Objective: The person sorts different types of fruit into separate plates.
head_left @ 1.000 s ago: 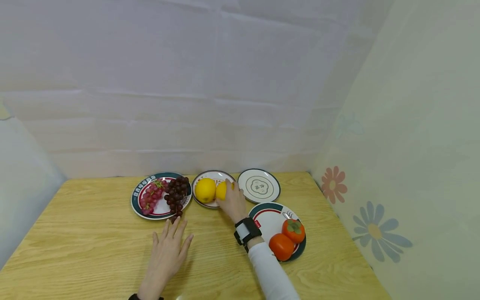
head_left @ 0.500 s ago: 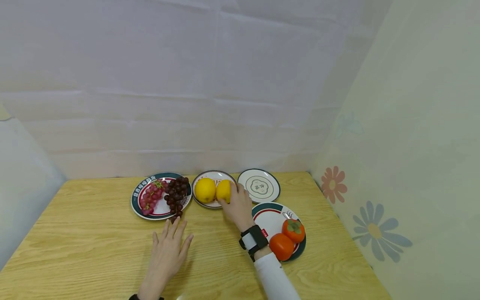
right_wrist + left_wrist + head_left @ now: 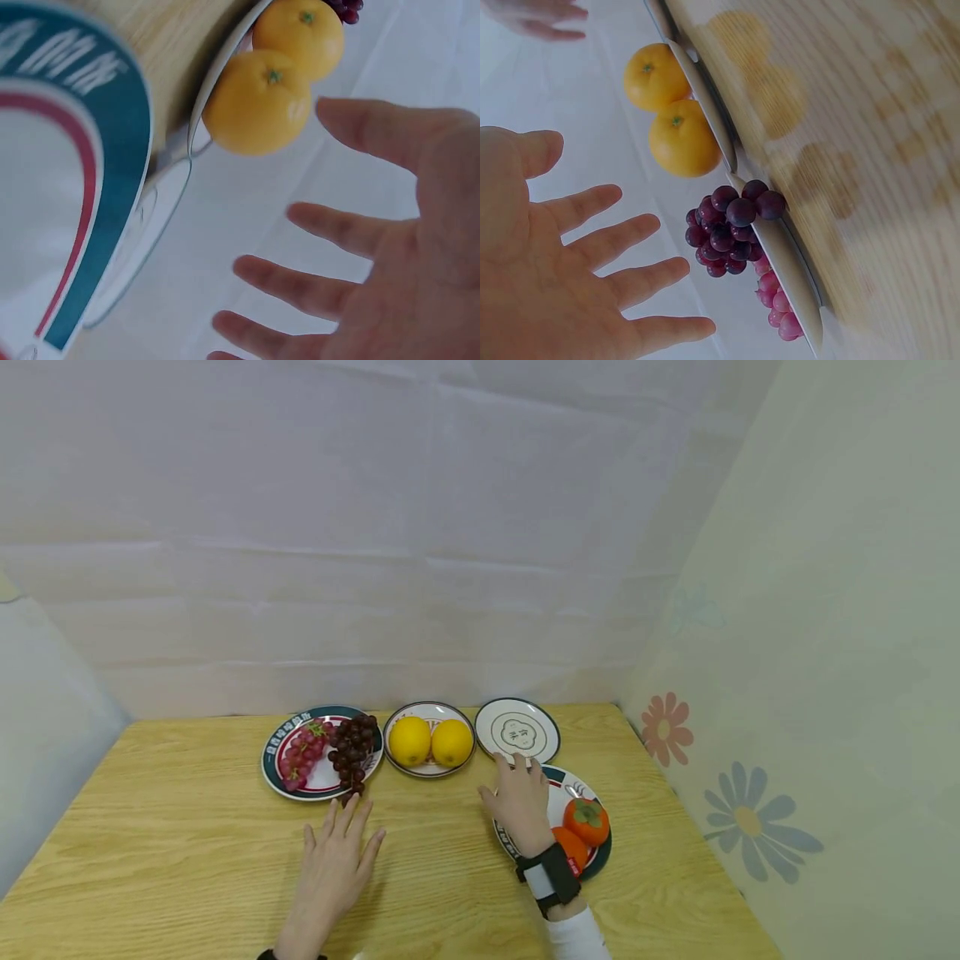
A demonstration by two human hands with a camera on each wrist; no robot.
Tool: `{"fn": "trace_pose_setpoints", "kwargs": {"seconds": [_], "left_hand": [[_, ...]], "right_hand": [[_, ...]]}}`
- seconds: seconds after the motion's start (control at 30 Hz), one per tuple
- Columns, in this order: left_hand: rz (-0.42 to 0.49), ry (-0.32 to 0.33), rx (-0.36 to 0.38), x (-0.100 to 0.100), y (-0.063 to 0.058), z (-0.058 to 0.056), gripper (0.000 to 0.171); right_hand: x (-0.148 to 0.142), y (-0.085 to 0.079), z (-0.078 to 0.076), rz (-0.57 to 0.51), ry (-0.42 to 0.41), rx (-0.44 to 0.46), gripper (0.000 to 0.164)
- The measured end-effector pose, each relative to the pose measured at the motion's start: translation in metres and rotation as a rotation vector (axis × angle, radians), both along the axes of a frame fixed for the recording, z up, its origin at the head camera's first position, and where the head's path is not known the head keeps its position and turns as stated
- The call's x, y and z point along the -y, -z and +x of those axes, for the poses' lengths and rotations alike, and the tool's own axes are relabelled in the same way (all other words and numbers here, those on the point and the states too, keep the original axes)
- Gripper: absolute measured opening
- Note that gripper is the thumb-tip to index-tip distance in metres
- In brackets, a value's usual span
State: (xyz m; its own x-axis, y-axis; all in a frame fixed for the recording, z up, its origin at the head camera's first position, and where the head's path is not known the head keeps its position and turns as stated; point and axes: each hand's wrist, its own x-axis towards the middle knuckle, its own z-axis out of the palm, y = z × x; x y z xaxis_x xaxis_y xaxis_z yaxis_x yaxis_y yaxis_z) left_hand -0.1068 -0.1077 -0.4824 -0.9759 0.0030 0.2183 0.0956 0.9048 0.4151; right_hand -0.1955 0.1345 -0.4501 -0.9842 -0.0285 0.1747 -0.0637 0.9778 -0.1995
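The worktop [image 3: 187, 835] is yellowish wood with grain running across it. Seen from its visible middle, the grape plate [image 3: 322, 774] lies toward eleven o'clock, the citrus plate [image 3: 430, 713] just past twelve, the small plate [image 3: 519, 732] toward two, these three close together near the far edge; the persimmon plate [image 3: 557, 810] lies at three.

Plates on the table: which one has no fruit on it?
The small white plate at the right end of the back row; the others hold grapes, yellow fruits or persimmons.

Four plates [image 3: 517, 731]; two each: oranges [image 3: 410, 742], persimmons [image 3: 587, 823], grape bunches [image 3: 352, 747].
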Motion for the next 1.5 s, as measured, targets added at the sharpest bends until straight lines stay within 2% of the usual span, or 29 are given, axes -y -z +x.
{"fn": "trace_pose_setpoints", "kwargs": {"seconds": [0.1, 0.23, 0.33, 0.4, 0.67, 0.87, 1.1, 1.2, 1.37, 1.5], "left_hand": [[0.000, 0.001, 0.006, 0.000, 0.000, 0.000, 0.050], [-0.008, 0.007, 0.014, 0.000, 0.000, 0.000, 0.051], [-0.010, 0.007, 0.012, 0.000, 0.000, 0.001, 0.051], [-0.010, 0.004, 0.008, 0.000, 0.000, 0.001, 0.051], [-0.002, 0.010, 0.014, 0.000, 0.000, 0.002, 0.051], [0.004, 0.010, -0.005, 0.000, -0.001, 0.003, 0.050], [-0.003, 0.014, 0.004, -0.001, -0.002, 0.003, 0.049], [-0.004, 0.016, 0.007, -0.001, -0.002, 0.003, 0.049], [-0.006, 0.016, 0.005, -0.001, -0.002, 0.003, 0.048], [-0.007, 0.013, -0.007, -0.001, -0.001, 0.004, 0.048]], "right_hand": [[-0.017, -0.001, 0.019, 0.042, 0.019, 0.009, 0.057], [-0.038, 0.002, 0.042, 0.075, 0.077, 0.087, 0.058], [-0.052, 0.007, 0.054, 0.085, 0.116, 0.156, 0.058], [-0.059, 0.010, 0.059, 0.081, 0.120, 0.171, 0.057], [-0.071, 0.016, 0.070, 0.061, 0.072, 0.096, 0.057], [-0.070, 0.023, 0.081, 0.060, 0.090, 0.066, 0.057], [-0.070, 0.033, 0.079, -0.021, 0.081, -0.045, 0.050], [-0.066, 0.031, 0.074, -0.055, 0.087, -0.050, 0.048], [-0.054, 0.023, 0.060, -0.126, 0.099, -0.030, 0.049], [-0.046, 0.015, 0.039, -0.181, 0.093, -0.049, 0.049]]}}
